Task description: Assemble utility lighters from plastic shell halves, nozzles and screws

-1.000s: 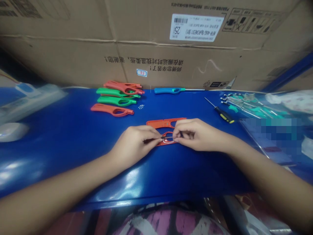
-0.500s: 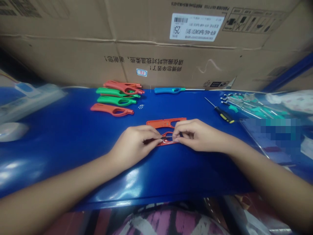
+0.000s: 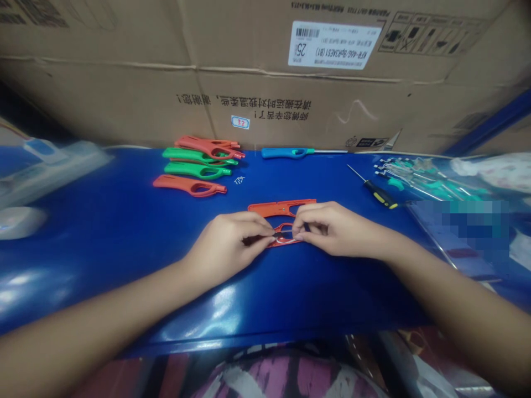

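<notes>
In the head view, my left hand (image 3: 234, 237) pinches a small black part (image 3: 277, 234) over an orange lighter shell half (image 3: 286, 225). My right hand (image 3: 321, 228) is closed at the other end of this shell, its fingertips at a thin wire (image 3: 286, 231) leading from the black part. A white wire (image 3: 285, 241) curves below it toward the right fingertips. Just behind, a second orange shell half (image 3: 265, 209) lies with its inner side up, partly covered by my right hand. What sits under my fingertips is hidden.
Orange and green lighter shells (image 3: 198, 170) lie back left, beside small screws (image 3: 239, 180). A blue lighter (image 3: 286, 153) rests along the cardboard (image 3: 145, 105). To the right are a screwdriver (image 3: 379, 193) and a pile of metal tubes with green parts (image 3: 435, 182). A power strip (image 3: 78, 160) stands left.
</notes>
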Available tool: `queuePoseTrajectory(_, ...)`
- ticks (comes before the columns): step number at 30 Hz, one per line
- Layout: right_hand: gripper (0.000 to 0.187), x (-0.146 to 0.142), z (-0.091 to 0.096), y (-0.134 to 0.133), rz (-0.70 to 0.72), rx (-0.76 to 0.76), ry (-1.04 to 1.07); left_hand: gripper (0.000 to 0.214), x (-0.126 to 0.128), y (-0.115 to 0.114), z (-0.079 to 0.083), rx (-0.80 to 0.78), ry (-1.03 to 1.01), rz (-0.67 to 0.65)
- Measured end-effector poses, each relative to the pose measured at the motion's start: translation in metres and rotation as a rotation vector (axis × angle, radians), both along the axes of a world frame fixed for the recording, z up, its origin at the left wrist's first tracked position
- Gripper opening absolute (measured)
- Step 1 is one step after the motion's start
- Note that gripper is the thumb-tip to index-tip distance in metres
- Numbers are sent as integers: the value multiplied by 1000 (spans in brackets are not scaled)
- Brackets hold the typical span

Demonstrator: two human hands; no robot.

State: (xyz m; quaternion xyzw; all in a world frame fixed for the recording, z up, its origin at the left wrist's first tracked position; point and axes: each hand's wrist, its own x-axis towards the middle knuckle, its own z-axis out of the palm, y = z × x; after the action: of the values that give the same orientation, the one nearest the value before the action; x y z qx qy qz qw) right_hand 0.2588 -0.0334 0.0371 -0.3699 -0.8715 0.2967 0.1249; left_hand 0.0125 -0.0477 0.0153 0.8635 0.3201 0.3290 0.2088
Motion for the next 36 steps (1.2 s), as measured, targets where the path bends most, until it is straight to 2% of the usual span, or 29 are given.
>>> queuePoseTrajectory(15, 11, 3, 1, 2, 59, 7, 33, 12, -2, 0, 0, -27, 21, -9)
queuePoseTrajectory(31, 7, 2, 0, 1, -45, -84, 6, 14, -3, 0, -2, -3, 11, -30)
queuePoseTrajectory(36, 6, 2, 0, 1, -3, -6, 4, 14, -2, 1, -2, -4, 19, -23)
